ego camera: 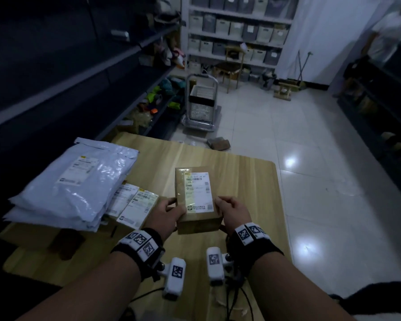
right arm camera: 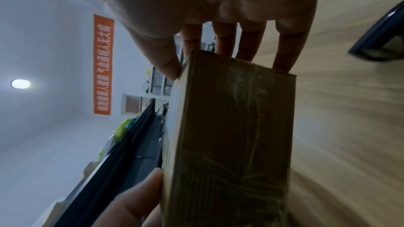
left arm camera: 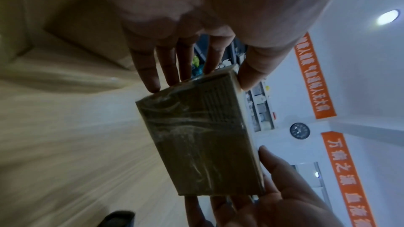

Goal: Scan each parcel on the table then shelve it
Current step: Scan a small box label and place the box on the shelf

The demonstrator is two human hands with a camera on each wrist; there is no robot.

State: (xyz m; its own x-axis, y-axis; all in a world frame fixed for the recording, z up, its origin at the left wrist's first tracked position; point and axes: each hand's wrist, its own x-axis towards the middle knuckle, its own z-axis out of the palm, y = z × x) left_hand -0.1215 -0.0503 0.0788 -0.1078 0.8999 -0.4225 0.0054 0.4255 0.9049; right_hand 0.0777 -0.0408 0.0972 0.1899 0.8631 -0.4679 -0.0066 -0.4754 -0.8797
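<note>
A small brown cardboard parcel (ego camera: 196, 198) with a white shipping label on top is held just above the wooden table (ego camera: 245, 179). My left hand (ego camera: 166, 213) grips its near left corner and my right hand (ego camera: 233, 210) its near right corner. In the left wrist view the left hand (left arm camera: 192, 68) has its thumb on the label side and its fingers under the taped parcel (left arm camera: 196, 135). The right wrist view shows the right hand (right arm camera: 218, 54) pinching the parcel (right arm camera: 229, 135) the same way. A stack of grey poly mailers (ego camera: 74, 184) and small labelled boxes (ego camera: 134, 205) lie to the left.
A dark flat device (ego camera: 66, 245) lies on cardboard at the table's near left. Dark shelving (ego camera: 79, 66) runs along the left, with more dark shelving (ego camera: 380, 100) on the right. A trolley (ego camera: 200, 105) with a crate stands on the tiled floor beyond. White shelves of bins (ego camera: 239, 31) line the back wall.
</note>
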